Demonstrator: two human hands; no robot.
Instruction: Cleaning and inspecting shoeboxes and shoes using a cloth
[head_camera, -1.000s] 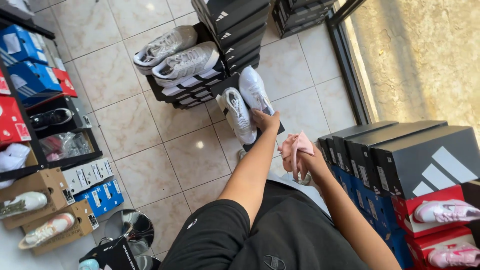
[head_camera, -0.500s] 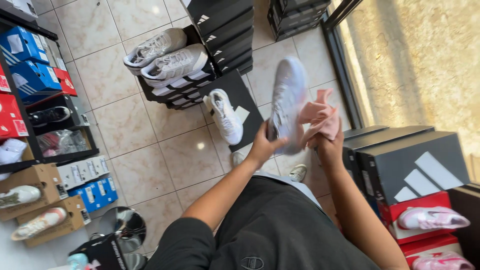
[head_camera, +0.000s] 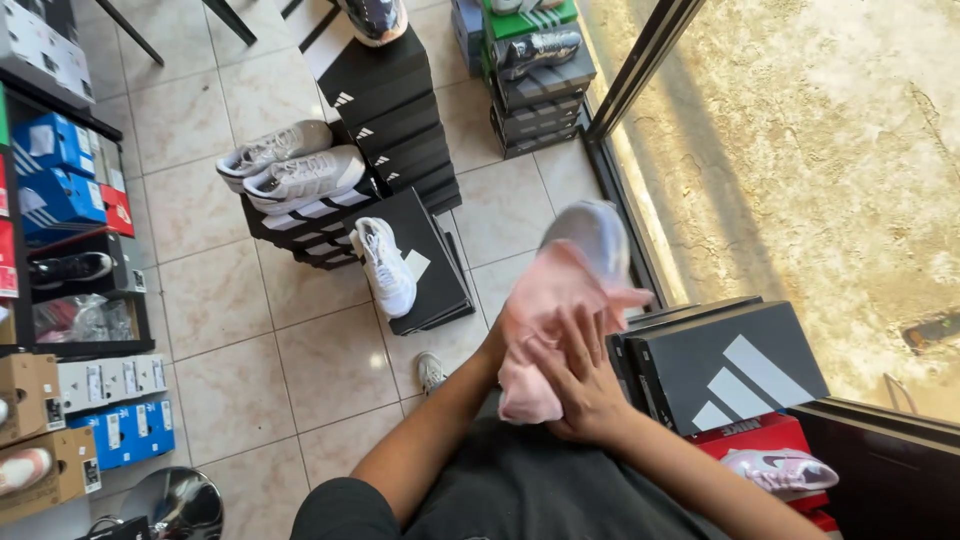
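A pale grey sneaker (head_camera: 592, 232) is held up in front of me, mostly wrapped in a pink cloth (head_camera: 545, 300). My right hand (head_camera: 585, 375) presses flat on the pink cloth against the shoe. My left hand (head_camera: 497, 335) is almost hidden beneath the cloth and appears to grip the shoe from the left. The shoe's white partner (head_camera: 385, 265) lies on a black shoebox (head_camera: 430, 285) on the floor just left of my hands.
Two white sneakers (head_camera: 290, 165) rest on a stack of black shoeboxes (head_camera: 395, 110). Black boxes (head_camera: 725, 365) stand at my right beside the glass window. Shelves with blue and red boxes (head_camera: 55, 175) line the left wall. A pink sneaker (head_camera: 780, 470) sits low at the right.
My left hand lifted the grey sneaker off the black box and brought it toward me. My right hand brought the pink cloth onto the shoe. The view has tilted up and right.
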